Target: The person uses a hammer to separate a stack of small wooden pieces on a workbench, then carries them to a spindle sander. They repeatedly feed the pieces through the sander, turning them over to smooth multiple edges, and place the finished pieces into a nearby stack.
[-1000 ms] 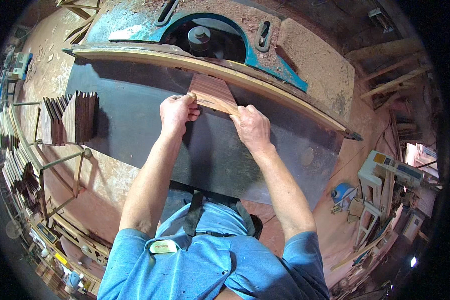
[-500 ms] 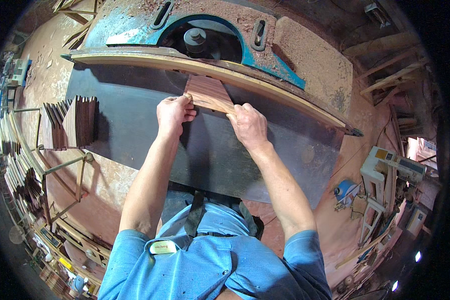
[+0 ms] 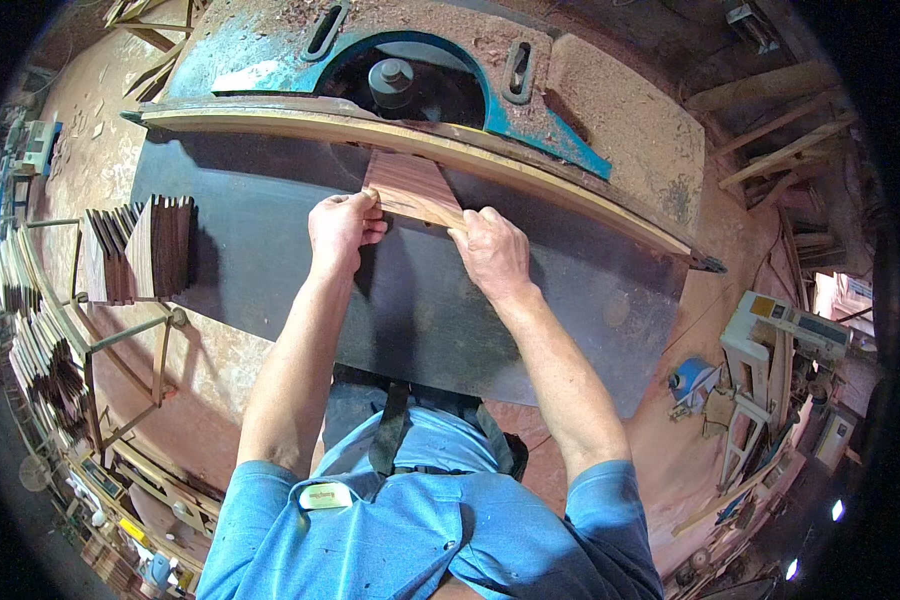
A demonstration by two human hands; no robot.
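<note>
A reddish-brown wooden board (image 3: 410,188) with slanted sides lies on the dark metal machine table (image 3: 440,300), its far edge against the long wooden fence (image 3: 300,126). My left hand (image 3: 342,228) pinches its near left corner between thumb and fingers. At the near right corner my right hand (image 3: 492,250) grips it with curled fingers. Behind the fence, a round spindle (image 3: 391,80) stands in the curved opening of a teal machine housing (image 3: 560,152). The cutting part by the board's far edge is hidden.
Stacked dark wooden boards (image 3: 160,245) stand at the table's left end. Beside it is a metal-framed rack (image 3: 120,340) with more boards. Sawdust (image 3: 620,120) covers the machine top. To the right stand a pale machine (image 3: 770,330) and a blue round object (image 3: 688,382).
Both hands and the board have shifted slightly to the left along the fence. The grip stays the same.
</note>
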